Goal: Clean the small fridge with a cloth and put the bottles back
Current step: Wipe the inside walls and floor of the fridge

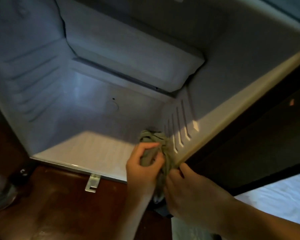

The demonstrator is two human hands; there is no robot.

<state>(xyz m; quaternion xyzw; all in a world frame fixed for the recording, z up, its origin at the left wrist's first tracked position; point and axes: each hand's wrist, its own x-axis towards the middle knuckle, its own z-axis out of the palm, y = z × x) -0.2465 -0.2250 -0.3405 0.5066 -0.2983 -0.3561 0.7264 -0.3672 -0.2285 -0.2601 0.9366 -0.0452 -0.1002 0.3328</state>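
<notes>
The small fridge (97,146) stands open, white inside, with no shelves or bottles in it. A crumpled olive-green cloth (154,137) lies bunched at the front right corner of the fridge floor, against the ribbed right wall. My left hand (142,163) grips the cloth with curled fingers. My right hand (185,187) holds the lower hanging part of the same cloth at the fridge's front right edge.
A freezer box (133,54) hangs at the upper back of the fridge. A metal hinge bracket (93,182) sticks out below the front rim over the brown wooden floor (59,205). A dark cabinet side (258,144) and white bedding (284,201) lie right. Clear plastic (0,189) sits at the left.
</notes>
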